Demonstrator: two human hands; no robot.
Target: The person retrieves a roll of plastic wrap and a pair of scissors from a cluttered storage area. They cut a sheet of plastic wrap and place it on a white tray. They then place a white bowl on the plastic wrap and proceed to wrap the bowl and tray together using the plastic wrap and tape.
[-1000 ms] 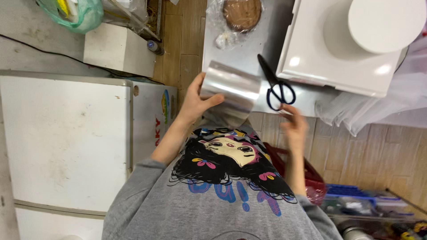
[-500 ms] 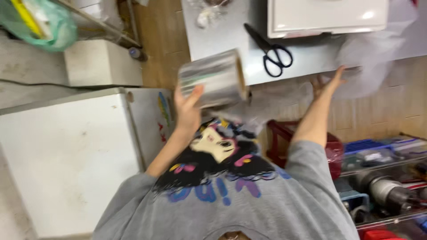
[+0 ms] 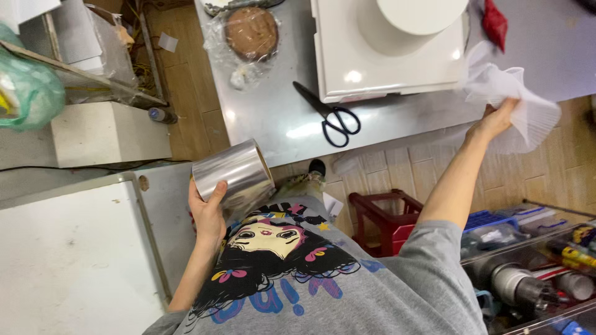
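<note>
Shiny film roll now lower, gripped in left hand. Right hand now farther out, pinching clear plastic bags. Round brown cake inside plastic wrap.

Bright, sharp; glare on steel worktop

We note the roll in the left hand is glossy, mirror-like film. The sheets in the right hand look thin, translucent plastic. The table is smooth brushed metal; floor matt wood
</note>
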